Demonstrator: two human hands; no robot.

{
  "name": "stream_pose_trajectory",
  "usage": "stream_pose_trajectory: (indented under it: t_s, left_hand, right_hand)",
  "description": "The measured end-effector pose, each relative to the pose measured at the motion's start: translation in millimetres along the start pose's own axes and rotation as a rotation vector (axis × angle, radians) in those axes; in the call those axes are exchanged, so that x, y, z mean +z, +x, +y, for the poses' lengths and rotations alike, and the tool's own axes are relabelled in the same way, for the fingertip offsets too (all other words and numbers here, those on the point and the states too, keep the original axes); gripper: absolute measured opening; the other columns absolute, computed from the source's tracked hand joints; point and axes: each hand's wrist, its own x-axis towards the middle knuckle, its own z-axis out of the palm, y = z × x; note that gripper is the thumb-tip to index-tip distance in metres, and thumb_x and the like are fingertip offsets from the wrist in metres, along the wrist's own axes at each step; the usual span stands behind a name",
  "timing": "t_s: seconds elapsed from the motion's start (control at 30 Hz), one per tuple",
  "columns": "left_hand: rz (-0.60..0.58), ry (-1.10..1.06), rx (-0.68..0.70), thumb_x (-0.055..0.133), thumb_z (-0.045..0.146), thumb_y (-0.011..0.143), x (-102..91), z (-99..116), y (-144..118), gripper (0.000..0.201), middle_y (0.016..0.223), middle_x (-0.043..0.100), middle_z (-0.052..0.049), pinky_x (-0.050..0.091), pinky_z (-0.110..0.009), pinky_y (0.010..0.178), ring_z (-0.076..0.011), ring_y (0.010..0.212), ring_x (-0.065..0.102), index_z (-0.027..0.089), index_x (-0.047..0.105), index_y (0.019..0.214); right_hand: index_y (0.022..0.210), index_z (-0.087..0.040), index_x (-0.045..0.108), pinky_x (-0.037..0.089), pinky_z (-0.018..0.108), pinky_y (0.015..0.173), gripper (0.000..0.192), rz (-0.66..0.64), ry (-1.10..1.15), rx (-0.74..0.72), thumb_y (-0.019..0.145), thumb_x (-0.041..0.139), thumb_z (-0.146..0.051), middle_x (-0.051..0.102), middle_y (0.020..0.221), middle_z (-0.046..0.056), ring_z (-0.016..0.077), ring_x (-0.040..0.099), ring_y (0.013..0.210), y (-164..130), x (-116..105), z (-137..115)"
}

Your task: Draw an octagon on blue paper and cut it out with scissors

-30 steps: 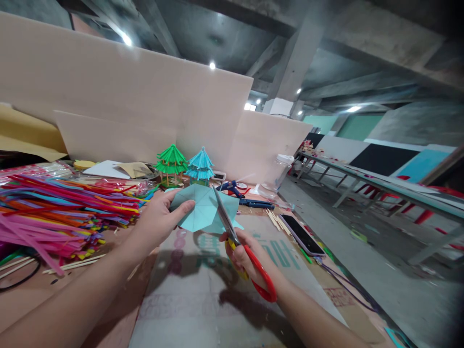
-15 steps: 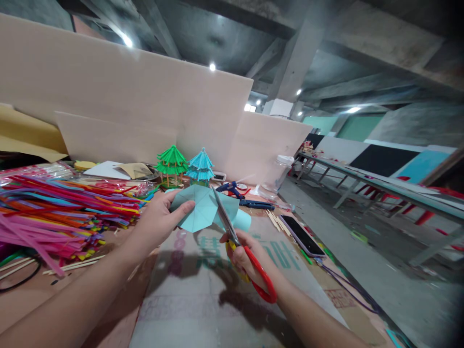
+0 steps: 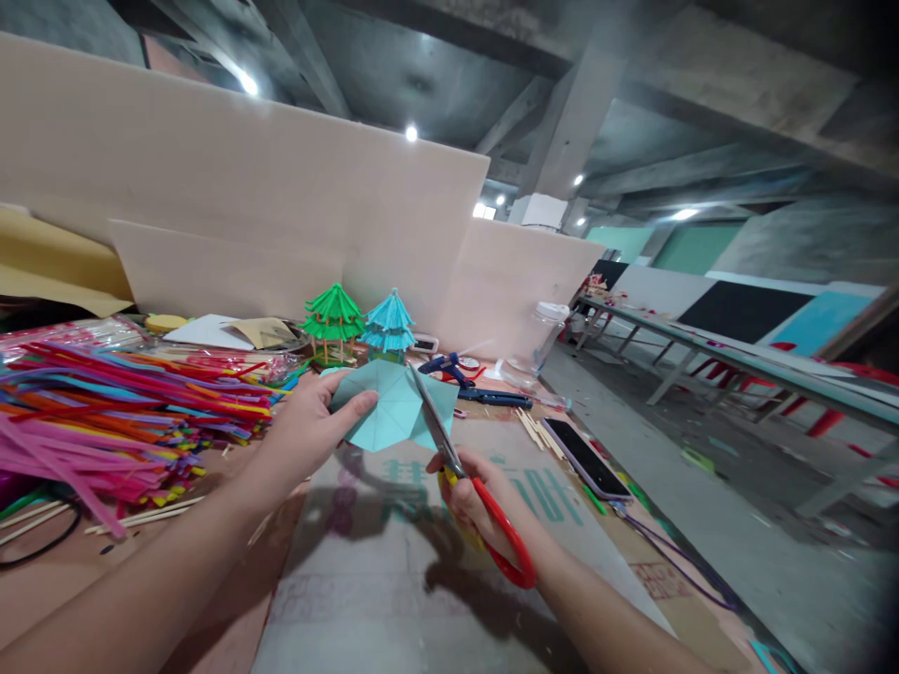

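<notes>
Two hands on this one: the left hand [image 3: 303, 432] pinches the left edge of a creased teal paper [image 3: 390, 412], thumb on top and fingers curled behind, holding it up in the air just over the printed mat [image 3: 393, 580] near the middle of the table [image 3: 84, 571]. The right hand [image 3: 474, 491] is closed through the loops of the red-handled scissors [image 3: 469, 487], with the blades running up along the paper's right edge and looking pretty much together, though I can't tell if there's a sliver of sheet between them. The paper looks super light and floppy, with fold lines fanning out from one corner, so I'd guess it bends or tears easily and would flap around if held by a far tip. Gripping it close to the cut line with a flat pinch, like the left hand does, seems the best spot to keep it stiff. Behind it stand a green paper pagoda [image 3: 332, 320] and a blue paper pagoda [image 3: 388, 325] side by side. A big pile of coloured strips [image 3: 119, 402] sits to the left, and a phone [image 3: 582, 455] lies to the right, well apart from the hands.
</notes>
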Motion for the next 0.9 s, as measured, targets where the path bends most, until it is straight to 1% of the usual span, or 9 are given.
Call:
stream_pose_trajectory:
  t_s: [0.33,0.57,0.9]
  left_hand:
    - [0.020,-0.015,-0.053,0.065,0.048,0.094,0.6,-8.2,-0.9,0.036,0.090,0.068,-0.002,0.055,-0.030,0.063,-0.0143,0.069,0.064,0.016,0.065,0.110]
    - [-0.012,-0.032,-0.042,0.064,0.048,0.094,0.9,-12.5,1.6,0.037,0.089,0.067,-0.001,0.053,-0.027,0.058,-0.0134,0.067,0.063,0.016,0.064,0.112]
    - [-0.004,-0.031,-0.052,0.065,0.045,0.094,-0.2,-14.3,2.3,0.033,0.091,0.067,-0.002,0.054,-0.027,0.059,-0.0137,0.069,0.063,0.016,0.064,0.110]
  right_hand:
    - [0.109,-0.018,0.057,0.020,0.022,0.043,0.071,-0.020,-0.005,0.005,0.076,0.062,-0.081,0.037,0.063,-0.007,0.0067,0.026,0.048,-1.2,-0.7,-1.8]
    - [0.109,-0.018,0.058,0.020,0.022,0.043,0.072,-0.009,-0.016,0.009,0.076,0.059,-0.082,0.038,0.063,-0.007,0.0067,0.027,0.048,-1.6,-1.1,-0.3]
    - [0.109,-0.018,0.058,0.023,0.021,0.042,0.073,-0.005,-0.038,0.020,0.075,0.060,-0.083,0.039,0.064,-0.007,0.0068,0.029,0.048,-1.9,-0.8,-2.6]
